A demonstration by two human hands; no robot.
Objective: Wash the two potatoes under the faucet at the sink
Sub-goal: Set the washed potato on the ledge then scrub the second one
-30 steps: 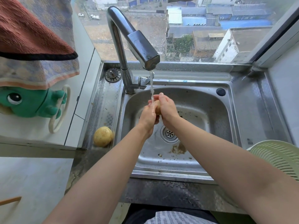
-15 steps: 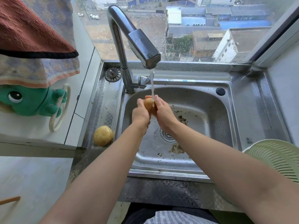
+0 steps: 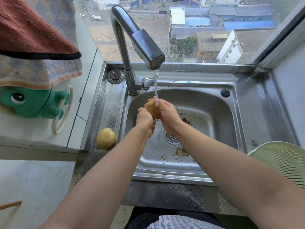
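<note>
Over the steel sink (image 3: 206, 113), a yellow-brown potato (image 3: 152, 109) is held between both hands under the running stream from the faucet (image 3: 145, 45). My left hand (image 3: 145, 119) grips its lower left side. My right hand (image 3: 167, 113) wraps its right side, and water lands on the fingers and the potato's top. A second potato (image 3: 106, 138) lies on the steel ledge left of the basin, apart from both hands.
A pale green colander (image 3: 280, 161) sits at the right edge of the sink. A sink strainer plug (image 3: 115, 76) rests on the ledge behind the faucet base. Towels (image 3: 36, 47) and a green frog hanger (image 3: 33, 103) hang on the left wall. Dirt flecks lie near the drain (image 3: 172, 137).
Both hands have shifted slightly left and turned the potato between them, so more of it shows now. The potato on the ledge has not moved.
</note>
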